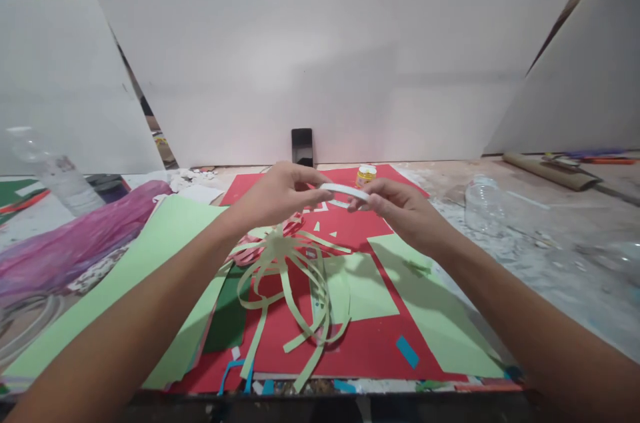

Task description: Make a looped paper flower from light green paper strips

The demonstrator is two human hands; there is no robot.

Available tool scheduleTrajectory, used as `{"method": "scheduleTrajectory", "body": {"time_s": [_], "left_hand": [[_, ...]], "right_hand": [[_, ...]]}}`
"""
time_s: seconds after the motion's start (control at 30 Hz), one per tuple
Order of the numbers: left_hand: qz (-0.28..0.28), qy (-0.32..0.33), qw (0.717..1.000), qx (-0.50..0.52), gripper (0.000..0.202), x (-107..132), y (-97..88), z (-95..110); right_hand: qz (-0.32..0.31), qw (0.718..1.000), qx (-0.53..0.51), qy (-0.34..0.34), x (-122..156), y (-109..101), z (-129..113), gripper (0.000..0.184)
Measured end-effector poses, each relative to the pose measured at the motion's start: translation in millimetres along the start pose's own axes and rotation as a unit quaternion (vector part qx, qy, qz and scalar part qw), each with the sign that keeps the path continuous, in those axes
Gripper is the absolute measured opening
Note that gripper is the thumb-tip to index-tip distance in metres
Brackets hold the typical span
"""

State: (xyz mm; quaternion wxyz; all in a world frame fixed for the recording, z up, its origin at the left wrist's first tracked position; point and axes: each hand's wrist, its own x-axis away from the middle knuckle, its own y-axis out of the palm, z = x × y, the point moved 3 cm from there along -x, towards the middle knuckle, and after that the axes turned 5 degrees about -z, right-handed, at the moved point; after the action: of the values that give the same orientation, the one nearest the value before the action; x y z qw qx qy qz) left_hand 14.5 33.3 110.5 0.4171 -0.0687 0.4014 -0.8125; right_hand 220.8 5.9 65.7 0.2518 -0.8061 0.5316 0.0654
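My left hand [290, 193] and my right hand [405, 206] meet above the middle of the work surface. Between their fingertips they pinch a thin, slightly curved white band [350, 193], seen nearly edge-on; I cannot tell whether it is a strip or a narrow roll. Below my left hand lies a pale green paper piece cut into long curling strips [280, 246], with pink-red cut paper [247, 253] partly under it. Just behind my right hand stands a small yellow jar with a white lid [367, 173], on red paper [360, 349].
Light green sheets [183, 229] lie at left and right. A phone [302, 145] leans on the white board [300, 63]. Plastic bottles [60, 176] and a pink bag [95, 236] are leftward; a clear bottle [484, 203] and brown roll [547, 171] are rightward. Paper scraps [407, 351] lie about.
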Motion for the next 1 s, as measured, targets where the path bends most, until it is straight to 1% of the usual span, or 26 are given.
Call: {"method": "scheduleTrajectory", "body": {"time_s": [0.1, 0.17, 0.23, 0.33, 0.47, 0.57, 0.67, 0.77, 0.83, 1.0], "left_hand": [[-0.017, -0.032, 0.986, 0.160, 0.027, 1.5, -1.6, -20.2], [-0.033, -0.041, 0.972, 0.229, 0.027, 5.9, -1.0, -32.8], [-0.045, -0.040, 0.964, 0.260, 0.026, 11.5, -0.5, -42.6], [-0.047, -0.044, 0.953, 0.295, 0.021, 19.2, 0.4, -51.8], [-0.053, -0.089, 0.920, 0.378, 0.022, 26.0, 6.1, -55.8], [-0.041, -0.094, 0.894, 0.436, 0.020, 28.0, 10.1, -52.3], [-0.026, -0.100, 0.884, 0.457, 0.018, 28.0, 13.5, -47.5], [-0.016, -0.120, 0.878, 0.463, 0.017, 27.3, 17.1, -44.3], [-0.019, -0.128, 0.877, 0.463, 0.018, 27.0, 19.8, -42.5], [-0.029, -0.130, 0.885, 0.446, 0.021, 26.9, 24.4, -40.8]], "right_hand": [[-0.028, 0.998, -0.062, 0.014, -8.1, -2.5, 0.3, 0.022], [-0.055, 0.993, -0.100, 0.018, -12.6, 0.1, 3.1, 0.022], [-0.078, 0.986, -0.148, 0.015, -14.9, 5.9, 5.5, 0.021], [-0.108, 0.969, -0.223, 0.008, -13.5, 17.2, 5.8, 0.022], [-0.136, 0.948, -0.287, 0.007, -7.1, 29.2, 0.4, 0.024], [-0.125, 0.936, -0.328, 0.008, -3.5, 32.8, -3.1, 0.024], [-0.100, 0.933, -0.344, 0.021, -1.3, 34.5, -4.5, 0.029], [-0.069, 0.933, -0.352, 0.035, 0.8, 35.8, -5.2, 0.033], [-0.053, 0.933, -0.353, 0.042, 2.4, 36.4, -5.1, 0.035], [-0.017, 0.939, -0.342, 0.040, 4.2, 34.7, -2.5, 0.036]]}}
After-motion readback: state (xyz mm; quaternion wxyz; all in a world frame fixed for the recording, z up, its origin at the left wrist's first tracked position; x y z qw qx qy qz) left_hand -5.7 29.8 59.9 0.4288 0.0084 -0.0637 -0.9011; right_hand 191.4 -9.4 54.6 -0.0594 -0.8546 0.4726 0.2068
